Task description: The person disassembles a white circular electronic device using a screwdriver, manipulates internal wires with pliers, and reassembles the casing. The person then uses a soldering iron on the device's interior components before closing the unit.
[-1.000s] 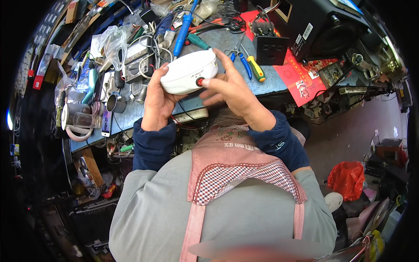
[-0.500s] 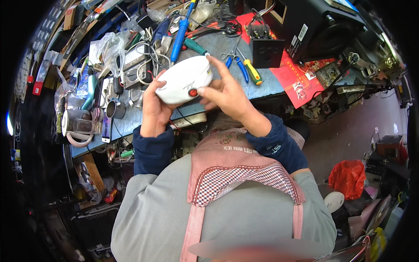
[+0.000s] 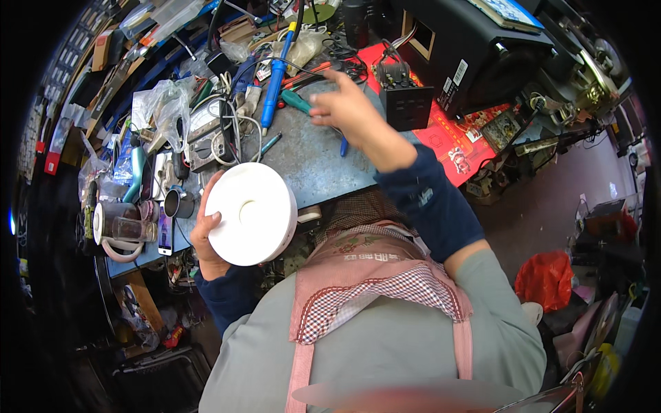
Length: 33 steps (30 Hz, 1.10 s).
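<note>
A round white plastic housing (image 3: 274, 224) is tilted at the bench's front edge, its flat face with a small central ring turned up. My left hand (image 3: 208, 237) grips its left side, the thumb on the rim and the other fingers partly hidden. Over the bench, my right hand (image 3: 351, 113) reaches out with fingers apart and nothing in them. Close to its fingertips lies a green-handled tool (image 3: 296, 103). A blue handle end (image 3: 344, 146) shows just below this hand. Farther left is a long blue pen-shaped tool (image 3: 277, 86), with a short teal rod (image 3: 271, 143) below its tip.
Cables, plastic bags (image 3: 165, 110) and tools crowd the bench's left side. A metal cup (image 3: 179, 204), a phone (image 3: 165, 230) and a glass jug (image 3: 122, 230) stand near the left front. At the right are a black box (image 3: 407, 107), a red sheet (image 3: 454, 148) and a large black speaker (image 3: 468, 62).
My right hand has let go of the white housing and moved up over the bench. With my left hand, the housing has come down and left and turned, hiding its red button.
</note>
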### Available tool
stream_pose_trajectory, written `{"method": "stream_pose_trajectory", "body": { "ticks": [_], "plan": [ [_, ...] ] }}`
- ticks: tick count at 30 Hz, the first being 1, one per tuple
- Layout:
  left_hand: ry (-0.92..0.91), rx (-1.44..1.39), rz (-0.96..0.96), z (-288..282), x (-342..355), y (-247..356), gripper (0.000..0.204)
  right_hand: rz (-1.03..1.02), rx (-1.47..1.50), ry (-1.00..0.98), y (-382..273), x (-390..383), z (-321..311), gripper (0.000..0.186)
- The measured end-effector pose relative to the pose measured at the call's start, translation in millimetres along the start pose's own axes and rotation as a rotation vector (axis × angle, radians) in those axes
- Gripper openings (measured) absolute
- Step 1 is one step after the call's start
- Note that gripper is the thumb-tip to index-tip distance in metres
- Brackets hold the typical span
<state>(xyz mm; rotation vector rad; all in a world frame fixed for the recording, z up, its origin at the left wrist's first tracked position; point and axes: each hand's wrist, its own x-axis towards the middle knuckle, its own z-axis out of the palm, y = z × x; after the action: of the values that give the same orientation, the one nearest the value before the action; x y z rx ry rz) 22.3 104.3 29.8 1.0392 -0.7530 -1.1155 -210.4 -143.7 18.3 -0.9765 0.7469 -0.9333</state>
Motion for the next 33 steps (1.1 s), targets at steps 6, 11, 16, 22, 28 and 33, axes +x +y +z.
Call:
{"method": "stream_pose_trajectory", "body": {
  "ticks": [6, 11, 16, 22, 28, 33],
  "plan": [
    [0.023, 0.029, 0.018, -13, -19, 16, 0.106, 0.192, 0.367, 0.221, -3, 99, -5, 0.059],
    [0.103, 0.016, 0.044, -27, -42, 32, 0.106, 0.103, 0.419, 0.292, 10, 81, 13, 0.031],
    [0.154, -0.012, 0.109, -32, -29, 28, 0.107, -0.158, 0.320, 0.203, 6, 43, 35, 0.051],
    [0.047, -0.034, 0.060, -34, -15, 32, 0.103, -0.832, 0.211, 0.099, -60, -77, 66, 0.033],
    [-0.188, -0.104, -0.058, -28, 13, 32, 0.100, -1.487, 0.240, -0.027, -117, -196, -38, 0.042],
    [-0.495, -0.215, -0.212, -22, 36, 27, 0.097, -1.312, 0.287, 0.004, -105, -309, -142, 0.049]
  ]
}}
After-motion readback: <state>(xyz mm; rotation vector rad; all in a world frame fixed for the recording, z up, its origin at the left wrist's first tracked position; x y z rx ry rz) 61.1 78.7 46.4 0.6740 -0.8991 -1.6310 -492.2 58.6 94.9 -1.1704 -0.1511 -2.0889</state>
